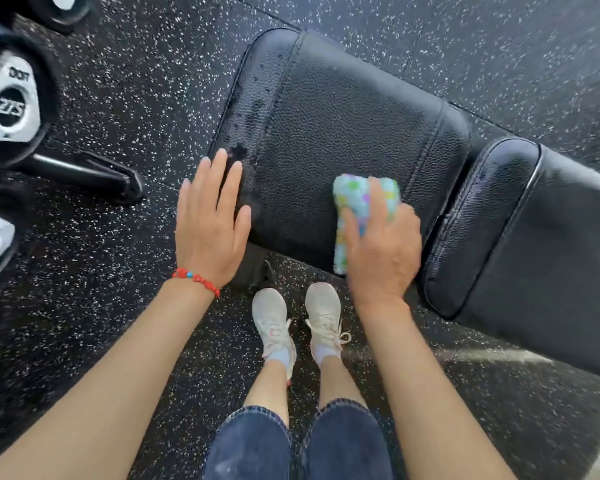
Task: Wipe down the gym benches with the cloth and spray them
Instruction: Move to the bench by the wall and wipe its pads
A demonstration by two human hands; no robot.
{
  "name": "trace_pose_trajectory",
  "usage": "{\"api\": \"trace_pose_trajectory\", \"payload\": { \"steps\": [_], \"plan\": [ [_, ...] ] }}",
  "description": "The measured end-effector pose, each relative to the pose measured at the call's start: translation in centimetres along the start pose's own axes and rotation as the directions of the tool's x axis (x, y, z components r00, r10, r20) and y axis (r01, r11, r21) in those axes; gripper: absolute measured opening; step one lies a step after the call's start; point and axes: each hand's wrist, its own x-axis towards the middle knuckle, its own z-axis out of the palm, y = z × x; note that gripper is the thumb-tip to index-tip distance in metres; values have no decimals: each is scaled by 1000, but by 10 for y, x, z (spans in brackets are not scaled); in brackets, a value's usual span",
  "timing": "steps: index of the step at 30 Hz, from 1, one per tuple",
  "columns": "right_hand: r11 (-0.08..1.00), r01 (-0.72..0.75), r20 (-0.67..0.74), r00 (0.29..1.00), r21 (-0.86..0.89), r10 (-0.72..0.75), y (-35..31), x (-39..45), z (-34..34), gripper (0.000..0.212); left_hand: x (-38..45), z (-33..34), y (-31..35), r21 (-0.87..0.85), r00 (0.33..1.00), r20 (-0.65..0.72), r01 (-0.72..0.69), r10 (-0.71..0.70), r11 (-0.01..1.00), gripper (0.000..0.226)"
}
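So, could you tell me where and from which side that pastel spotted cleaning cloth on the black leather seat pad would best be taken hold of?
Probably from above, at the middle of the pastel spotted cleaning cloth. It lies bunched into a long strip on the black leather seat pad, and the right hand already presses on it, fingers curled over it. The left hand rests flat at the pad's edge.

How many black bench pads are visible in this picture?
2. The seat pad is in the middle, under both hands and the cloth. The second pad lies to its right, cut off by the frame edge. More pads may be out of view.
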Motion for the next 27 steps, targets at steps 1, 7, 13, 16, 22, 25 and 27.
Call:
{"api": "trace_pose_trajectory", "payload": {
  "steps": [1,7,13,16,22,25,27],
  "plan": [
    [998,-63,-2,998,9,63,16,-3,-3,44,0,2,3,15,1000,-11,16,-16,1000,50],
    [966,-240,24,971,98,238,29,-6,-6,44,2,19,25,67,999,-40,24,-21,997,53],
    [951,-294,40,956,91,292,41,69,6,50,-1,22,26,87,999,-16,36,-34,996,56],
    [942,-330,94,941,63,324,42,87,10,53,-1,17,28,84,999,6,33,-33,996,55],
    [971,-231,254,944,56,210,25,6,-18,50,-6,1,39,40,990,117,75,-80,996,56],
    [966,-236,372,910,107,181,24,-15,-35,50,-23,-10,44,4,981,171,93,-93,996,56],
    [934,-315,467,860,171,205,28,-20,-47,50,-40,-21,48,-11,975,192,113,-109,994,56]
  ]
}}
